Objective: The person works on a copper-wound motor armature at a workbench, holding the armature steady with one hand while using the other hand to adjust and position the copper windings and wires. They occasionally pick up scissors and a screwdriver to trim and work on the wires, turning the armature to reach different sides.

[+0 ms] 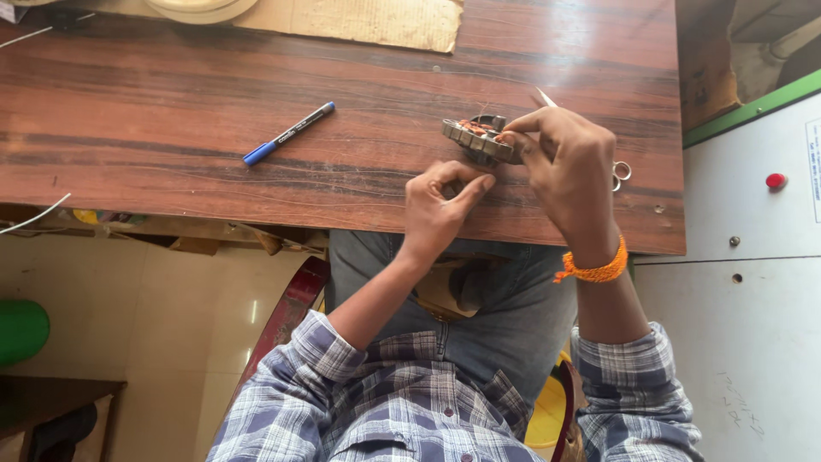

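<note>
Ring-shaped grey metal stator core wound with copper coils is resting tilted near the front edge of the reddish-brown wooden table, where I am pinching its rim with my right hand while my left hand is curling narrow just beside it, holding what I cannot tell. It is looking heavy and stiff, with delicate windings, so I am judging the outer rim the safest hold. I am counting one core, one blue-capped marker pen, one corrugated cardboard sheet and one pair of metal scissors showing behind my right hand.
</note>
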